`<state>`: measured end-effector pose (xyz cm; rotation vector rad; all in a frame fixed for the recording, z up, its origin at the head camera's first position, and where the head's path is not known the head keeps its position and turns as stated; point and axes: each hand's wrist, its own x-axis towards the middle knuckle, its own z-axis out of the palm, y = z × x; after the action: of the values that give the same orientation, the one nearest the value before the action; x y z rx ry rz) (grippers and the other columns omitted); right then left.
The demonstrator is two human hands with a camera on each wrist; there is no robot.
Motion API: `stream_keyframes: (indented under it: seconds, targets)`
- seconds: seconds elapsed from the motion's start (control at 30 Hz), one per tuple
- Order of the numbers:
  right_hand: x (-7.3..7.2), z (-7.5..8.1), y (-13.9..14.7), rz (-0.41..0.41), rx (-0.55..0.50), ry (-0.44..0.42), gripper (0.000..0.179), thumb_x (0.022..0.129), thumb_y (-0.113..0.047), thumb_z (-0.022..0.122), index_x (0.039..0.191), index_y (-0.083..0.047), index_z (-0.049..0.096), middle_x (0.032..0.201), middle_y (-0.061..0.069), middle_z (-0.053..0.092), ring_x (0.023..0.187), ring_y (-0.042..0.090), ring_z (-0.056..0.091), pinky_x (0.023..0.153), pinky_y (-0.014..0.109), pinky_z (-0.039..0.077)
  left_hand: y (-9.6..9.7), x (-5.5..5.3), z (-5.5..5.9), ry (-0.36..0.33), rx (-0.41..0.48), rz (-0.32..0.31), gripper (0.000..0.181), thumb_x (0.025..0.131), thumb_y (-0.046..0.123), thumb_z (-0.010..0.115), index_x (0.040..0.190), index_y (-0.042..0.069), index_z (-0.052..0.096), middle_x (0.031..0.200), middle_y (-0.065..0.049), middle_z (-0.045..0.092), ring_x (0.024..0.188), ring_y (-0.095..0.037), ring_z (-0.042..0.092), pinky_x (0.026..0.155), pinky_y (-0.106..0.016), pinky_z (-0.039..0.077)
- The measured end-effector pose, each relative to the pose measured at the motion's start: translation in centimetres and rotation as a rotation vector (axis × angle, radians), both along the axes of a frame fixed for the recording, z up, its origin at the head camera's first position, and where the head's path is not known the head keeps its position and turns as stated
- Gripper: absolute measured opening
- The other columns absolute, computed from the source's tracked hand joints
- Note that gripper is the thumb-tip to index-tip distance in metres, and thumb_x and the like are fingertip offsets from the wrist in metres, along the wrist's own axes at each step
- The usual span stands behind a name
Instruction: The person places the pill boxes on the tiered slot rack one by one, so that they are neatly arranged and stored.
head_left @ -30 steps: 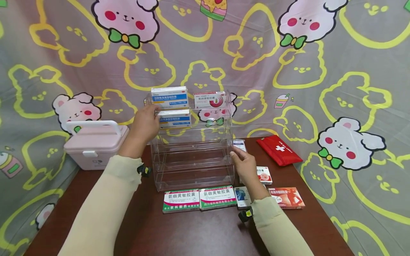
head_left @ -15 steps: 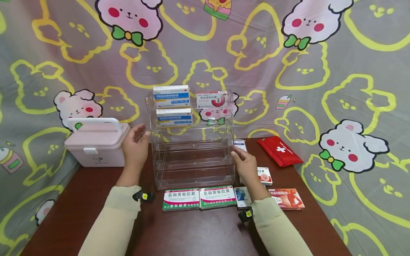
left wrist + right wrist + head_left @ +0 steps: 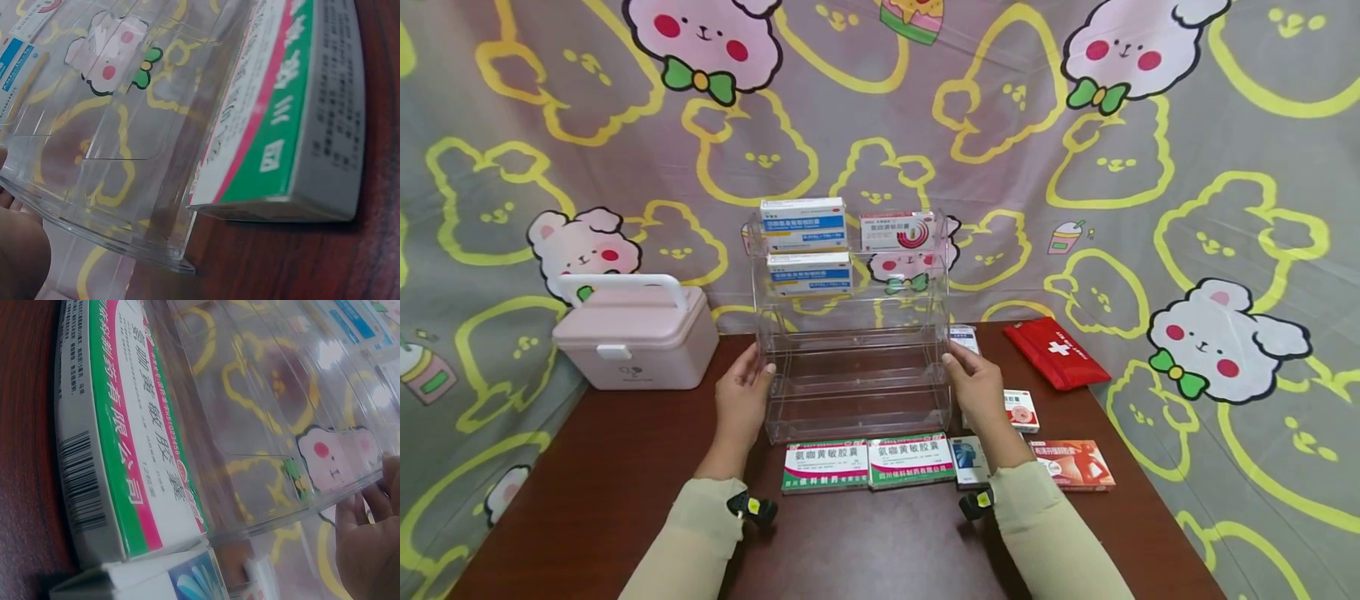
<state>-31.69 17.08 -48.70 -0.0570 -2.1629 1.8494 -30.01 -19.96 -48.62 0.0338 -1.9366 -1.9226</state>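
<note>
A clear plastic tiered display rack stands on the table in the head view. My left hand holds its left side edge, thumb in front. On its right side edge my right hand grips in the same way. Two blue-and-white medicine boxes sit at the left of the top two tiers. A white medicine box with a red arc design sits at the top right. Two green-and-white medicine boxes lie before the rack; one green-and-white box looms large in the left wrist view.
A pink handled case stands at the left. At the right lie a red first-aid pouch, an orange box, a white box with a red design and a dark-pictured box. A patterned cloth hangs behind.
My left hand has come off the second-tier blue-and-white box and moved down to the rack's left side, taking hold there. My right hand has stayed on the right side.
</note>
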Motion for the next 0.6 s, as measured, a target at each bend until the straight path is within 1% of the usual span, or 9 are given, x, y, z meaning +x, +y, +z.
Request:
stream_keyframes:
  seconds: [0.1, 0.23, 0.3, 0.37, 0.5, 0.6]
  targets:
    - [0.15, 0.09, -0.03, -0.009, -0.004, 0.0, 0.038, 0.104, -0.018, 0.076, 0.141, -0.007, 0.074, 0.139, 0.019, 0.074, 0.118, 0.02, 0.07, 0.085, 0.009, 0.057, -0.03, -0.04, -0.29, -0.031, 0.023, -0.019, 0.055, 0.107, -0.002, 0.064, 0.16, -0.005, 0.049, 0.165, -0.024, 0.05, 0.157, -0.036, 0.044, 0.112, -0.01, 0.047]
    - [0.12, 0.21, -0.17, -0.006, -0.004, -0.001, 0.037, 0.105, -0.017, 0.075, 0.141, -0.008, 0.074, 0.138, 0.018, 0.075, 0.115, 0.018, 0.07, 0.084, 0.01, 0.058, -0.13, -0.09, -0.48, -0.054, 0.096, -0.046, 0.056, 0.109, -0.003, 0.06, 0.162, -0.003, 0.046, 0.169, -0.019, 0.047, 0.16, -0.031, 0.04, 0.115, -0.013, 0.046]
    - [0.04, 0.19, -0.18, -0.003, -0.004, -0.002, 0.037, 0.105, -0.017, 0.075, 0.141, -0.008, 0.075, 0.137, 0.017, 0.075, 0.114, 0.019, 0.07, 0.084, 0.01, 0.058, -0.13, -0.16, -0.56, -0.058, 0.13, -0.053, 0.056, 0.109, -0.004, 0.059, 0.163, -0.003, 0.045, 0.169, -0.019, 0.046, 0.161, -0.03, 0.039, 0.115, -0.013, 0.046]
    - [-0.03, 0.19, -0.15, -0.005, 0.007, -0.005, 0.037, 0.105, -0.018, 0.075, 0.141, -0.009, 0.075, 0.137, 0.017, 0.075, 0.114, 0.019, 0.07, 0.084, 0.01, 0.058, -0.07, -0.16, -0.56, -0.055, 0.157, -0.057, 0.056, 0.108, -0.005, 0.058, 0.163, -0.004, 0.045, 0.169, -0.021, 0.045, 0.161, -0.032, 0.039, 0.115, -0.014, 0.047]
    - [-0.13, 0.22, 0.09, -0.002, 0.012, -0.022, 0.038, 0.105, -0.02, 0.075, 0.141, -0.01, 0.074, 0.138, 0.017, 0.075, 0.115, 0.019, 0.07, 0.084, 0.01, 0.057, 0.1, -0.16, -0.62, -0.049, 0.164, -0.057, 0.056, 0.108, -0.004, 0.058, 0.162, -0.005, 0.045, 0.17, -0.023, 0.044, 0.161, -0.034, 0.038, 0.114, -0.013, 0.047]
    - [-0.1, 0.33, 0.33, 0.021, -0.008, -0.046, 0.039, 0.105, -0.02, 0.075, 0.143, -0.01, 0.073, 0.14, 0.017, 0.074, 0.117, 0.019, 0.07, 0.084, 0.011, 0.058, 0.18, -0.16, -0.76, -0.045, 0.164, -0.06, 0.055, 0.109, -0.004, 0.058, 0.162, -0.004, 0.045, 0.171, -0.021, 0.044, 0.161, -0.034, 0.038, 0.113, -0.011, 0.048]
